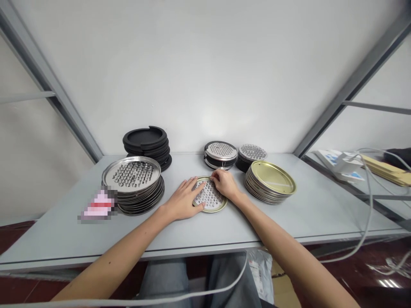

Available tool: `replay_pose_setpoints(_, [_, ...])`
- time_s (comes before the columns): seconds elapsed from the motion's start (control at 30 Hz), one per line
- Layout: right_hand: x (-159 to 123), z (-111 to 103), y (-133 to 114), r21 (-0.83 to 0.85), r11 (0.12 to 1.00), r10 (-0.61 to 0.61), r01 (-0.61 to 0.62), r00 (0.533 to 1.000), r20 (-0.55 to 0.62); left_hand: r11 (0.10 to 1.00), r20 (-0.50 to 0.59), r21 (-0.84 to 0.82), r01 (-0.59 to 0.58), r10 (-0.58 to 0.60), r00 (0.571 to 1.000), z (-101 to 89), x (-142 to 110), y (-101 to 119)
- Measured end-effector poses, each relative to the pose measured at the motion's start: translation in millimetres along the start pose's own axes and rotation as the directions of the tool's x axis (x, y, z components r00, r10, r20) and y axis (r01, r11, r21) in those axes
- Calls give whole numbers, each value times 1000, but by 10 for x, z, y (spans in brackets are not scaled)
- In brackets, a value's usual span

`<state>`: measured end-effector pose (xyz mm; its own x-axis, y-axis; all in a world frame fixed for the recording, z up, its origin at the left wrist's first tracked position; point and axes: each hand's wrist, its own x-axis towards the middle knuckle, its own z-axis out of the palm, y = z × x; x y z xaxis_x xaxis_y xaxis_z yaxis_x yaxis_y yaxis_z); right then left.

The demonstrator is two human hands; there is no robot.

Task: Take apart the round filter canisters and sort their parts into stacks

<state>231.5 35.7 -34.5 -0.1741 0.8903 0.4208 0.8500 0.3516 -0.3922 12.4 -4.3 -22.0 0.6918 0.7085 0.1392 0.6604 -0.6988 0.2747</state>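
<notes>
A round metal grater disc [210, 197] with a gold-coloured rim lies flat on the grey table in front of me. My left hand [182, 200] rests on its left side, fingers spread and lying flat. At the disc's far edge my right hand [224, 183] is closed, its fingertips pinched together over the rim. Whatever those fingertips grip, if anything, is too small to make out. Just beyond the right hand sits a black ring stack topped by a silver grater disc [221, 150], with a thin wire-like piece at its front.
Silver grater discs [133, 175] are piled at left, with black plastic rings [144, 139] behind. On the right stands a stack of gold-coloured round plates [272, 177]; another grater disc [253, 152] lies behind it. A white cable [369, 205] hangs at the table's right side.
</notes>
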Motion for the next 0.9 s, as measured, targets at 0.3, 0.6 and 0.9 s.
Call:
replay_pose_setpoints(0.3, [14,-122,69,176,984,29,-15,997,-78,999,40,23,37,-38,998,-60,-21,-36])
replay_pose_setpoints(0.6, [8,-309,203,-11,993,116,-116,992,51,994,36,26,107,-108,994,-104,-36,-123])
replay_pose_setpoints(0.9, [-32,-326,57,-30,998,62,-61,998,15,991,29,-45,127,-126,992,-114,-32,-125])
